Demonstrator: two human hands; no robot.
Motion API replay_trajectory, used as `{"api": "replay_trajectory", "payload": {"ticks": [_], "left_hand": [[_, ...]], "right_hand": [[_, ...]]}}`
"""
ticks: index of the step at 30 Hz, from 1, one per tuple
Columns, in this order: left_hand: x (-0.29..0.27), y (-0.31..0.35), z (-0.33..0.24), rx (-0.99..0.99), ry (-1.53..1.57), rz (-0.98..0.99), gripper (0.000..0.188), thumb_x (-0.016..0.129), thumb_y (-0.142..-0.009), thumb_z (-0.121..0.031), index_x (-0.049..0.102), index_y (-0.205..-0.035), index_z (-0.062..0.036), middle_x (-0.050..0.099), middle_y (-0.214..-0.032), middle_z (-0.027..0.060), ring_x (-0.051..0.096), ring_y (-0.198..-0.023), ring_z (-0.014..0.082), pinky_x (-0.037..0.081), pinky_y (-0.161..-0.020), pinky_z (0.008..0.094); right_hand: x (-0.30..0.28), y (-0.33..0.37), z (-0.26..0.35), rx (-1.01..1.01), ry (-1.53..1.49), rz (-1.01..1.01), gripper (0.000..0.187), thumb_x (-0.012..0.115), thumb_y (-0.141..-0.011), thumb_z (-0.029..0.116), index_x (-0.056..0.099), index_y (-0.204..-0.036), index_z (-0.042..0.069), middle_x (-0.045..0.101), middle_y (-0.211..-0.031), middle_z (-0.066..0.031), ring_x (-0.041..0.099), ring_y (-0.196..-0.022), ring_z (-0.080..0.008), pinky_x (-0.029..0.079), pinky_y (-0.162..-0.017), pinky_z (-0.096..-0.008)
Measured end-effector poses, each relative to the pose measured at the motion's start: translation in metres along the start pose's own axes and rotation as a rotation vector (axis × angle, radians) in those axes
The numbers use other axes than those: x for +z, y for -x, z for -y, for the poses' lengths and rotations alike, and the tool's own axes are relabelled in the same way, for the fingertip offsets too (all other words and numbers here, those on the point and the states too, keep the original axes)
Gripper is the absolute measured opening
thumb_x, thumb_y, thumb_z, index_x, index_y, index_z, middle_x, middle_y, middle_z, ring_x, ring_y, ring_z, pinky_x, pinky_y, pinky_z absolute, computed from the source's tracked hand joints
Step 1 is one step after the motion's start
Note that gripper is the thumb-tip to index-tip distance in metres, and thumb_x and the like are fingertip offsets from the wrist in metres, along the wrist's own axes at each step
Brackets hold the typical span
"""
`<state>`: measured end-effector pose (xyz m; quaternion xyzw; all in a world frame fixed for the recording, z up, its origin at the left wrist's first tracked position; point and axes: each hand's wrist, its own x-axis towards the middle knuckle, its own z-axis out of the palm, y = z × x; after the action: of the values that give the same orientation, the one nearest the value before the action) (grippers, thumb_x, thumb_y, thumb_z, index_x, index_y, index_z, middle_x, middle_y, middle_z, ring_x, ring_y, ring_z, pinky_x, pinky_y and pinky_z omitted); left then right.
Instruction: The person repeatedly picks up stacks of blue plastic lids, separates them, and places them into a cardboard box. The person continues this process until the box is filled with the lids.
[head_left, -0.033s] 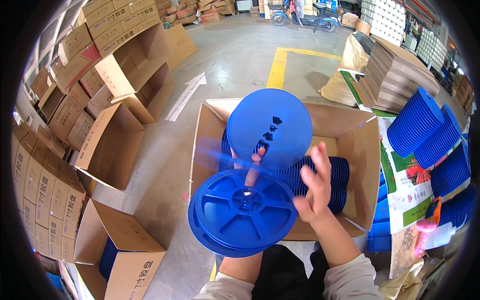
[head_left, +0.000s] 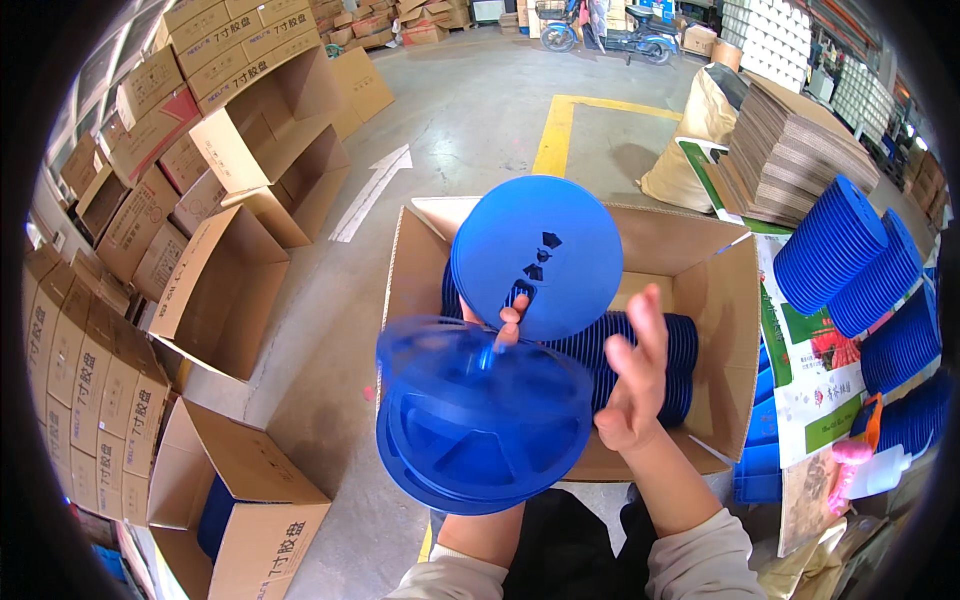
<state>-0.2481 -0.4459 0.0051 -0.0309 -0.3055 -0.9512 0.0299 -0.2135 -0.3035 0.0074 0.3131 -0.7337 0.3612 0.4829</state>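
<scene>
Blue plastic reel discs fill the space in front of me. The solid-faced one (head_left: 535, 240), with dark slots in a line, stands tilted over the carton. My left hand (head_left: 510, 318) holds the discs; its fingers curl around the lower edge slot, and the rest is hidden. Lower down, over my left forearm, lie spoked reel discs (head_left: 480, 450) with a motion-blurred disc (head_left: 430, 350) above them. My right hand (head_left: 635, 375) is raised at their right, fingers apart and holding nothing. Under both hands, rows of blue discs (head_left: 675, 365) stand inside the open carton (head_left: 715, 285).
At the right, a table (head_left: 795, 350) carries several stacks of blue discs (head_left: 830, 245), flat cardboard (head_left: 800, 150), a pink-handled tool (head_left: 850, 455) and a white bottle (head_left: 880, 470). Open cartons (head_left: 225, 290) and stacked boxes (head_left: 90, 390) line the left. A sack (head_left: 690, 150) leans beyond the carton.
A disc above the spoked ones has become visible as a blur, covering part of their upper face. The right hand's fingers have shifted slightly. The left hand stays in place.
</scene>
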Motion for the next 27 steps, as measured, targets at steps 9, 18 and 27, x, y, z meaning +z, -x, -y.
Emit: {"api": "replay_trajectory", "payload": {"ticks": [9, 18, 27], "left_hand": [[0.005, 0.003, 0.002, 0.060, 0.072, 0.106, 0.041, 0.063, -0.093, -0.013, 0.047, -0.130, -0.0052, 0.059, -0.117, 0.0105, 0.058, -0.110, 0.0218, 0.049, -0.098, 0.0357], [-0.005, 0.011, 0.008, 0.022, 0.138, 0.228, 0.040, 0.063, -0.092, -0.013, 0.048, -0.128, -0.0044, 0.060, -0.114, 0.0100, 0.058, -0.109, 0.0221, 0.049, -0.097, 0.0362], [-0.003, 0.014, 0.008, 0.013, 0.178, 0.267, 0.038, 0.064, -0.092, -0.014, 0.049, -0.126, -0.0039, 0.061, -0.111, 0.0096, 0.059, -0.107, 0.0221, 0.050, -0.096, 0.0365]], "right_hand": [[0.018, 0.005, -0.024, 0.740, -0.360, -0.276, 0.082, 0.068, -0.086, 0.020, 0.022, -0.150, -0.001, 0.020, -0.156, -0.0226, 0.027, -0.142, -0.0363, 0.023, -0.115, -0.0430], [0.003, 0.000, 0.008, -0.007, -0.142, -0.143, 0.071, 0.055, -0.092, 0.054, 0.035, -0.148, 0.016, 0.030, -0.152, -0.0245, 0.025, -0.143, -0.0397, 0.020, -0.115, -0.0528], [0.005, 0.006, -0.020, 0.675, -0.205, -0.260, 0.075, 0.063, -0.092, 0.016, 0.021, -0.151, 0.001, 0.016, -0.157, -0.0202, 0.027, -0.142, -0.0299, 0.026, -0.114, -0.0411]]}}
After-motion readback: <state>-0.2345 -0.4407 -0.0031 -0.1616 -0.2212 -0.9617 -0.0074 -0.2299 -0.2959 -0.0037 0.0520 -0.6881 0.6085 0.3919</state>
